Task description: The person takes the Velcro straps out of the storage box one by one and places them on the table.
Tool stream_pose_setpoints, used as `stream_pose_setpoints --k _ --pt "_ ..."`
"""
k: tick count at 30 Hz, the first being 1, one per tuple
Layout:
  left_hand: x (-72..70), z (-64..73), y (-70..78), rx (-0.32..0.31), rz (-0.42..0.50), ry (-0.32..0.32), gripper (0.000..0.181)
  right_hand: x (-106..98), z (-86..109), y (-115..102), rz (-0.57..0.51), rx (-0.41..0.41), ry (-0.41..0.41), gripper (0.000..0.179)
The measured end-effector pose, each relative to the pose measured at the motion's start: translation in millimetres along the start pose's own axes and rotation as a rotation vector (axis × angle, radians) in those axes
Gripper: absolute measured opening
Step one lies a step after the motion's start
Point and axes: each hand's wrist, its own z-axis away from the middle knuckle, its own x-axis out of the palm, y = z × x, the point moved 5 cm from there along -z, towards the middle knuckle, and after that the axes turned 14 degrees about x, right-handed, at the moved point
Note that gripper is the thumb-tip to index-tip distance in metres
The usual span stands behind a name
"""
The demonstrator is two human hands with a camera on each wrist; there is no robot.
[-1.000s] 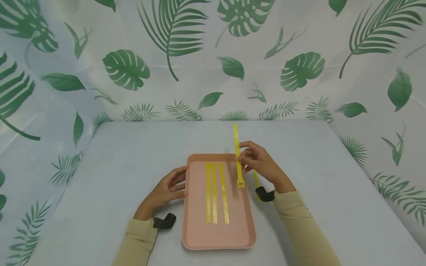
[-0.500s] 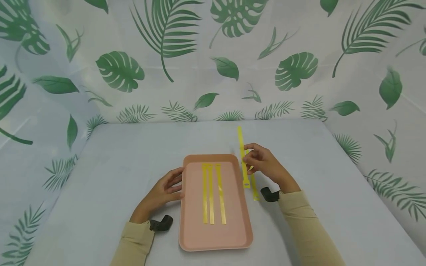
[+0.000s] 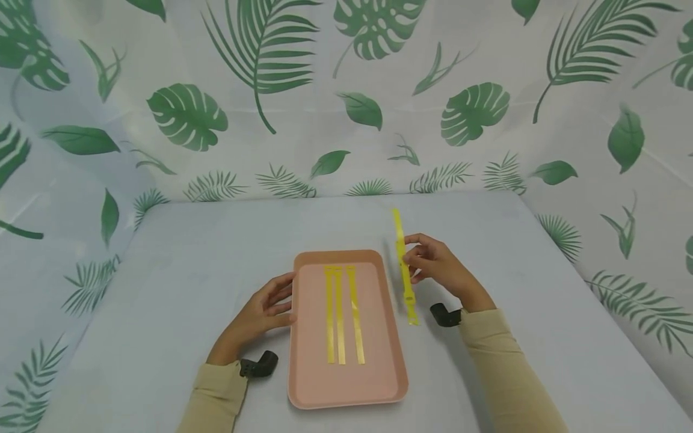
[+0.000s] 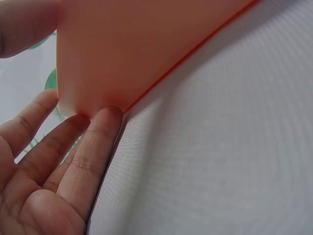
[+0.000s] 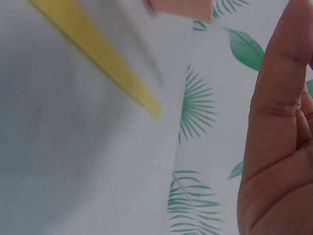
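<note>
My right hand [image 3: 440,264] pinches a yellow cable strap [image 3: 407,284] with a slotted head at its near end. That strap is held over the table just right of the pink tray [image 3: 346,385]. Below it a second yellow strap [image 3: 413,316] lies on the table, mostly covered by the held one in the head view; a flat yellow strip [image 5: 105,49] crosses the right wrist view. At the tray's left side, my left hand [image 3: 265,310] touches the wall with extended fingertips [image 4: 108,120]. Three yellow straps [image 3: 340,319] lie lengthwise inside the tray, slotted heads at the far end.
A pale cloth covers the table [image 3: 216,240]. Behind it and along both sides hangs a white curtain [image 3: 303,132] printed with green leaves. Each wrist wears a small black camera mount, the left one [image 3: 260,364] beside the tray.
My right hand has carried the strap rightward, from over the tray's right rim to above the strap on the table. The left hand stays at the tray, while the whole view shifts slightly.
</note>
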Motion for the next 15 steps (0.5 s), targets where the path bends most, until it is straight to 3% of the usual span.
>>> stream_pose_setpoints --k 15 --pt "1.2 -1.1 2.4 0.010 -0.026 -0.008 0.088 -15.0 4.4 21.0 0.009 0.095 -0.004 0.046"
